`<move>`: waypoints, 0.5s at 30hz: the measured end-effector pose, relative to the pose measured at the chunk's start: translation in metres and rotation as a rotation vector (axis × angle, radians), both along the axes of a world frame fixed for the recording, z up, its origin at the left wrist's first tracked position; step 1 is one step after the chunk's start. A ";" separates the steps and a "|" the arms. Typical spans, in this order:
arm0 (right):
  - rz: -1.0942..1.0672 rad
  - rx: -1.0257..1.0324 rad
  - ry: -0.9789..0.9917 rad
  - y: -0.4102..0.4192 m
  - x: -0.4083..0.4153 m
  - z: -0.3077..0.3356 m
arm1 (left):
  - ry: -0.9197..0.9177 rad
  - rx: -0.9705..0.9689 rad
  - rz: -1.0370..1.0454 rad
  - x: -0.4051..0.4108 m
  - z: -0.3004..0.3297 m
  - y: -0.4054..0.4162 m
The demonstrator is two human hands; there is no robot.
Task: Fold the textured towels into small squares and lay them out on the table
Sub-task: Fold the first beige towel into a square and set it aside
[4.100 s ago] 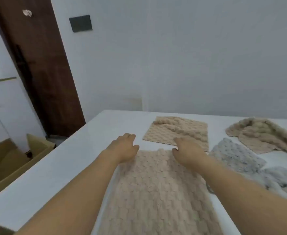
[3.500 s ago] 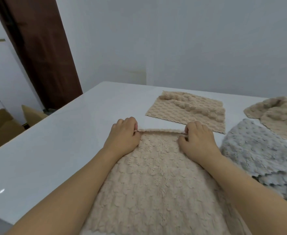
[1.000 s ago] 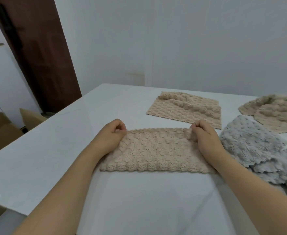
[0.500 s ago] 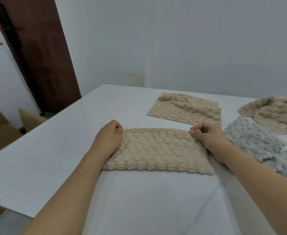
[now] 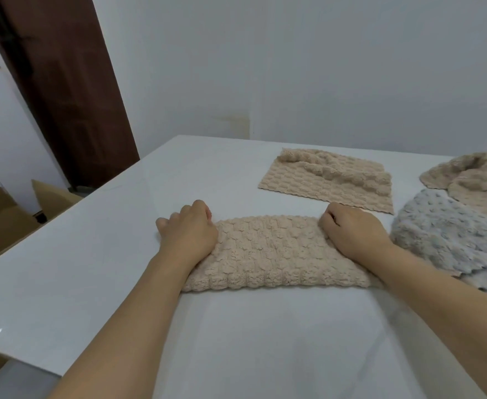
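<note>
**A:** Going left to right, what does each grip have?

**B:** The left hand (image 5: 189, 230) sits on the left end of the folded beige towel (image 5: 271, 251), fingers curled at its far left corner; they seem to pinch the edge there. The right hand (image 5: 351, 231) mirrors it at the far right corner, fingers curled onto the cloth. That towel lies as a long band on the white table (image 5: 92, 269), near the middle.

**A:** How will it handle?

**B:** I'd judge it light, soft and limp, with a thick bumpy pile. It won't hold a crease alone, and the layers may creep apart. The table looks glossy, so the cloth could slide when pulled.

**A:** Where should it be taken?

**B:** At the two corners of one short end, pinching both layers together, then carried across to the other end to make a square.

**A:** And to the right?

**B:** A beige towel (image 5: 328, 180) lies farther off, a grey towel (image 5: 443, 234) sits just beside the right hand, and a crumpled beige towel (image 5: 472, 180) is at the far right.
</note>
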State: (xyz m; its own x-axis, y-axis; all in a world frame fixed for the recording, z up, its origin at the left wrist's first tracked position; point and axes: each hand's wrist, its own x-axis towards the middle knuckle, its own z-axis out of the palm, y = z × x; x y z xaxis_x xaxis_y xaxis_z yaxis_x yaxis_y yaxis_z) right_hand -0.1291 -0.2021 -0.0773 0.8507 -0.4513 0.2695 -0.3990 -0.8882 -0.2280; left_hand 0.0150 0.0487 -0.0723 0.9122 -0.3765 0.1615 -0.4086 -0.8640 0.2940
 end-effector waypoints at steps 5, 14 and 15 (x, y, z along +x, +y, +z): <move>0.000 -0.014 0.004 -0.006 0.005 -0.002 | -0.408 -0.213 -0.185 -0.041 0.013 -0.029; 0.013 0.051 0.007 -0.012 0.006 -0.004 | 0.063 0.265 -0.442 -0.072 -0.010 -0.037; 0.016 0.057 0.008 -0.012 0.006 -0.003 | 0.074 0.276 -0.408 -0.071 -0.009 -0.026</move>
